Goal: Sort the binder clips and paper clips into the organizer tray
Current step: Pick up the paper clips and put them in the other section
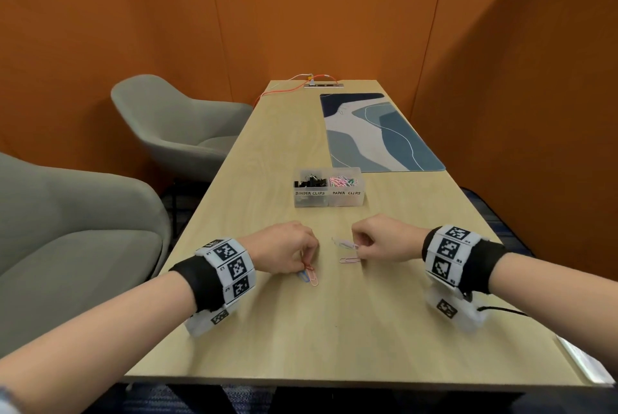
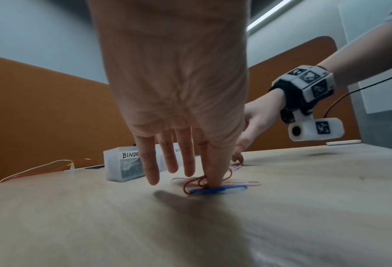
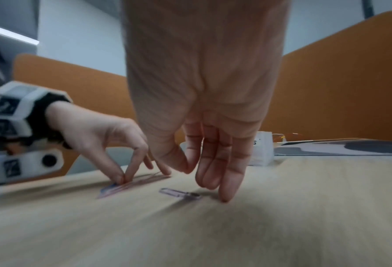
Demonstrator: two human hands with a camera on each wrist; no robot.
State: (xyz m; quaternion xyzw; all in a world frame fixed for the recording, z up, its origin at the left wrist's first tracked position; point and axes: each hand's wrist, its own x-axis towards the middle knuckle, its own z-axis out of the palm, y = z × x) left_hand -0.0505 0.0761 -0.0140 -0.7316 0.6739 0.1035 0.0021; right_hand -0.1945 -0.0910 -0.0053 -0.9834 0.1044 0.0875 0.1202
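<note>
The clear organizer tray point(image 1: 346, 201) stands mid-table, its left half labelled BINDER CLIPS and holding black clips, its right half labelled PAPER CLIPS and holding coloured ones. My left hand point(image 1: 309, 265) is down on the table, thumb and forefinger pinching a red paper clip point(image 2: 189, 182) that lies over a blue paper clip point(image 2: 215, 190) and a pink paper clip point(image 2: 247, 183). My right hand point(image 1: 359, 246) pinches one end of a pale pink paper clip point(image 1: 344, 242). A lilac paper clip point(image 3: 179, 193) lies loose on the table just under that hand.
A blue patterned desk mat point(image 1: 378, 133) lies beyond the tray on the right. An orange cable point(image 1: 284, 89) runs to a socket strip at the far edge. Two grey armchairs point(image 1: 180, 122) stand left of the table. A white object point(image 1: 582, 363) sits at the near right corner.
</note>
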